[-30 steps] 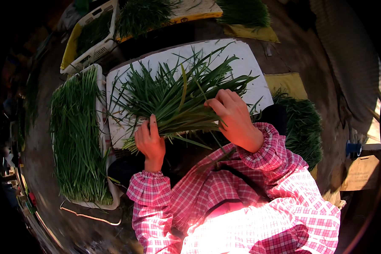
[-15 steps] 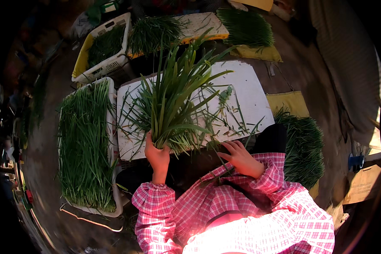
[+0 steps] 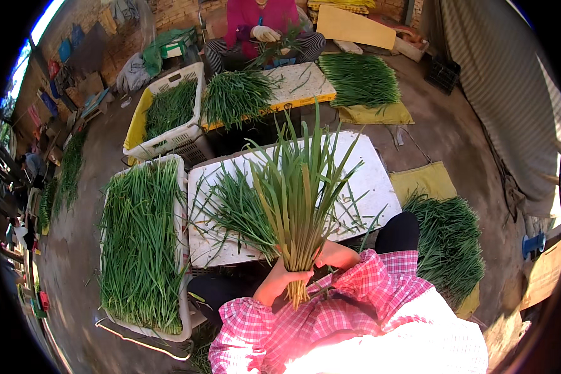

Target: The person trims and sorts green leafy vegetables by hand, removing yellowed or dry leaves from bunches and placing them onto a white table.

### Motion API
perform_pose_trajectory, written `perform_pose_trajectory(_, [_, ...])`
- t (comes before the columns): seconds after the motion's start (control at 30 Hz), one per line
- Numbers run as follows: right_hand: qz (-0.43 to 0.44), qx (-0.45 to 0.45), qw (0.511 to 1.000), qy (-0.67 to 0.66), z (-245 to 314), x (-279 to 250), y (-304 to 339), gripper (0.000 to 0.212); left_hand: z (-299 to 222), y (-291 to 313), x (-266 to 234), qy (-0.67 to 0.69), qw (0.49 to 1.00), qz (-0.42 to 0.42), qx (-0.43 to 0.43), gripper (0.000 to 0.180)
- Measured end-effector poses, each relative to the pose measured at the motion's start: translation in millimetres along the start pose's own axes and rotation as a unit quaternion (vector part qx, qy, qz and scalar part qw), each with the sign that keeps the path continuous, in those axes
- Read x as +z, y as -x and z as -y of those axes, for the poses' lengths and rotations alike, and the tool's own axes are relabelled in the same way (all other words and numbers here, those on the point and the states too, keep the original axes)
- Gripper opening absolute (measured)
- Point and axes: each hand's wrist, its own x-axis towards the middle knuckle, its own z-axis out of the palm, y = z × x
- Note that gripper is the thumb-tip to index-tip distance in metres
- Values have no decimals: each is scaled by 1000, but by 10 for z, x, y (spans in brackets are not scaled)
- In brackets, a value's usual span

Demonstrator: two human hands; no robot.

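Note:
An upright bunch of garlic chives point(image 3: 302, 212) stands in front of my lap, its leaves fanning upward and its pale stem ends pointing down. My left hand point(image 3: 282, 278) is wrapped round the lower stems from the left. On the other side my right hand point(image 3: 335, 254) grips the bunch a little higher, its fingers partly hidden behind the stems. Beyond the bunch, a loose pile of chives point(image 3: 237, 209) lies on the white board point(image 3: 206, 246), with scattered leaf bits around it.
Left of me stands a white crate point(image 3: 184, 274) packed with chives. Another crate point(image 3: 196, 103) is behind it. More chives point(image 3: 445, 240) lie on yellow cloth at my right. Across the board, a person point(image 3: 265, 31) wearing gloves sits behind a second low table point(image 3: 299, 81).
The bunch has come closer to my body and shifted right. My right hand, open and apart before, is now on the stems. The view has tilted up, bringing the other person into sight.

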Motion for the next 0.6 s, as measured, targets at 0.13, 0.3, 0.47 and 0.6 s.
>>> perform_pose_trajectory(0.13, [-26, -33, 999, -28, -51, -49, 138, 89, 34, -25, 23, 0, 999, 43, -2, 26])
perform_pose_trajectory(0.3, [-60, -49, 997, 19, -44, -131, 296, 87, -5, -54, 12, 4, 999, -4, 51, 24])
perform_pose_trajectory(0.47, [-78, -65, 985, 142, -38, 3, 268, 84, -37, -37, -21, -14, 999, 27, 30, 25])
perform_pose_trajectory(0.6, [-64, -41, 993, 94, -61, 13, 130, 78, 30, -34, -40, -10, 998, 63, 4, 30])
